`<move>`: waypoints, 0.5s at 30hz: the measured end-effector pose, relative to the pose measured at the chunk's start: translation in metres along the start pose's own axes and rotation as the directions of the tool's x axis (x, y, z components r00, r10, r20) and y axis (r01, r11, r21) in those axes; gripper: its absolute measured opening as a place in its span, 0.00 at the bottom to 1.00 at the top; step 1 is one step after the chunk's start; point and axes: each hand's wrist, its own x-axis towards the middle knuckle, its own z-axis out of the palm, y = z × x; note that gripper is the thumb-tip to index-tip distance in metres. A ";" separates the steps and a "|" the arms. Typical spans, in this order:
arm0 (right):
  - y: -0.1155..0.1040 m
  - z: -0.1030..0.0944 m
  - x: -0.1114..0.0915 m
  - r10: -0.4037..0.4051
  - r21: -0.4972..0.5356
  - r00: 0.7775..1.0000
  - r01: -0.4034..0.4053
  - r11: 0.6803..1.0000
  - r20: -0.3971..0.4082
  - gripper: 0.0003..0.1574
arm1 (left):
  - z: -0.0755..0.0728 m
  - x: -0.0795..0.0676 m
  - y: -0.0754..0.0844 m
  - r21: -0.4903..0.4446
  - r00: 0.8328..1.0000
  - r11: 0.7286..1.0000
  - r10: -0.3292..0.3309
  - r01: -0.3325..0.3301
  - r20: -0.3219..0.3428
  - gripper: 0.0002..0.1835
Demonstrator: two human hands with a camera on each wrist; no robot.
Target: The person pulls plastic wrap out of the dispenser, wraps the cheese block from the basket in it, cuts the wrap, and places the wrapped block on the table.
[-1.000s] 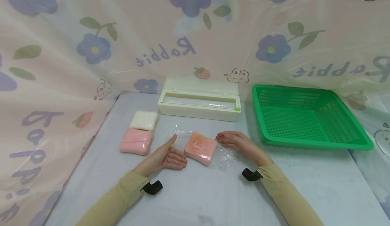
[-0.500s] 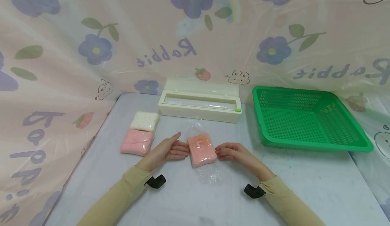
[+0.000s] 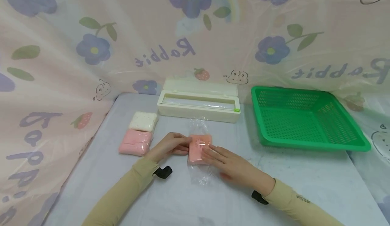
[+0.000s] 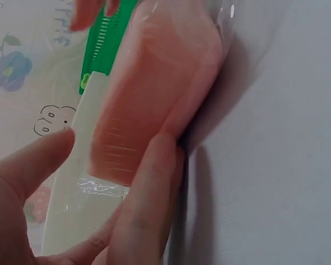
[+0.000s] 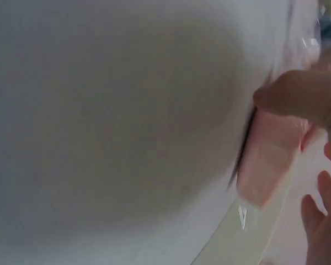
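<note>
A soft-looking pink-orange block (image 3: 196, 156), loosely wrapped in clear plastic film (image 3: 201, 178), lies on the table between the hands. Loose film ends stick out at its far and near sides. At its left edge is my left hand (image 3: 170, 145); the left wrist view shows straight fingers (image 4: 149, 193) against the block's side, the thumb apart from it. My right hand (image 3: 239, 169) reaches across the block's right part with extended fingers. In the right wrist view a finger or thumb (image 5: 298, 96) lies at the block's edge. Part of the block's top is hidden under the right fingers.
A wrapped pink block (image 3: 135, 143) and a wrapped white speckled block (image 3: 143, 121) lie to the left. Behind stands a cream cling film box (image 3: 198, 113), lid up, roll inside. A green plastic basket (image 3: 317, 146) is at the right. A printed curtain surrounds the table.
The block has been turned until its loose film ends point away and toward me. My right hand has moved from beside the block onto it; my left hand stays at its left edge.
</note>
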 end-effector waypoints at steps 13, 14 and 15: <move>-0.017 0.012 0.023 -0.258 -0.322 0.951 0.302 0.897 0.173 0.29 | 0.003 0.003 -0.004 -0.009 0.999 1.000 -0.017 0.017 -0.045 0.22; -0.016 0.012 0.023 -0.268 -0.322 0.948 0.311 0.894 0.172 0.29 | 0.003 0.004 -0.004 -0.010 0.999 1.000 -0.010 0.009 -0.046 0.22; -0.016 0.012 0.024 -0.277 -0.320 0.946 0.318 0.892 0.169 0.29 | 0.003 0.004 -0.003 -0.014 0.999 1.000 -0.005 0.004 -0.048 0.21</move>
